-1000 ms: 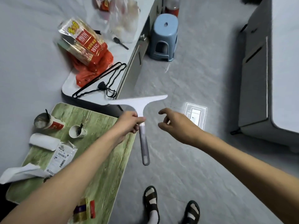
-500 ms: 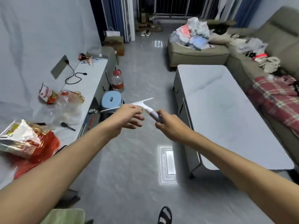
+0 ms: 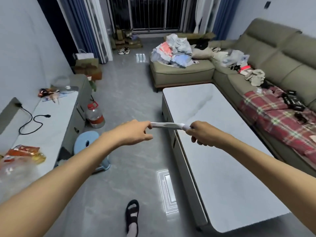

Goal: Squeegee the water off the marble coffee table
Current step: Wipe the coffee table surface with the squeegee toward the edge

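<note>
A white squeegee (image 3: pixel 167 125) hangs level between my two hands, above the left edge of the marble coffee table (image 3: pixel 220 161). My right hand (image 3: pixel 203 134) grips its handle with curled fingers. My left hand (image 3: pixel 135 132) pinches the blade's left end between thumb and fingers. The table is long, pale and glossy, and runs from the near right to the middle of the room. Water on its top cannot be made out.
A sofa (image 3: pixel 273 69) with clothes and a plaid blanket (image 3: pixel 277 120) lines the table's right and far sides. On the left stand a white cabinet (image 3: pixel 51 127), a blue stool (image 3: pixel 89 139) and a water jug (image 3: pixel 94 115). Grey floor lies between, with my sandalled foot (image 3: pixel 132 214).
My view swung up from the floor and side tables to the room. The squeegee passed from my left hand's grip on the handle to my right hand; my left now pinches the blade end.
</note>
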### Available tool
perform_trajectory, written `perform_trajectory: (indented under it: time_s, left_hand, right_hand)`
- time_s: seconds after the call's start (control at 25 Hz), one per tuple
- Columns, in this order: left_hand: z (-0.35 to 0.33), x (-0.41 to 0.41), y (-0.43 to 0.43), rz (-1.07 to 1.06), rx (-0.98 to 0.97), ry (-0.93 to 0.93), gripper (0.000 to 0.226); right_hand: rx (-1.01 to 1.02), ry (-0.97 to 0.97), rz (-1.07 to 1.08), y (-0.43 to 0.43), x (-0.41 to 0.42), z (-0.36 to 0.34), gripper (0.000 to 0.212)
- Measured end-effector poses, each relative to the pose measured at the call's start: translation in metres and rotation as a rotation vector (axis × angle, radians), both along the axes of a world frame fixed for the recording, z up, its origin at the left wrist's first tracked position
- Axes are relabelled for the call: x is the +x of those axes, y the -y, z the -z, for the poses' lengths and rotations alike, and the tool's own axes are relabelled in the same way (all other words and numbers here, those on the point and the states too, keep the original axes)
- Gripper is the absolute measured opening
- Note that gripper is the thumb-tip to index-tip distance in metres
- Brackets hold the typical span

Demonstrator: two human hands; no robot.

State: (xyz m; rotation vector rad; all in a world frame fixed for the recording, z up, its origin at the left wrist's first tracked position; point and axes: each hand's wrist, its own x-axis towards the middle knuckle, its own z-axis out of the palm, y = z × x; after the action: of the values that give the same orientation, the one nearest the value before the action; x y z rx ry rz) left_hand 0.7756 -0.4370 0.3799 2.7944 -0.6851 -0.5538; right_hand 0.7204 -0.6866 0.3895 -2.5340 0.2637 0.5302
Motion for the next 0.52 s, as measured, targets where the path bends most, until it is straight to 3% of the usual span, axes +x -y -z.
perform_trajectory:
  time_s: [0.2, 0.52]
  left_hand:
    - [0.002, 0.178, 0.025, 0.175, 0.076, -0.017, 0.047]
    - [0.012, 0.428, 0.152, 0.378, 0.025, 0.005, 0.044]
  right_hand:
    - [0.035, 0.054, 0.192, 0.049, 0.136, -0.002, 0.047]
    - [-0.04, -0.027, 0.402, 0.142, 0.315, 0.023, 0.047]
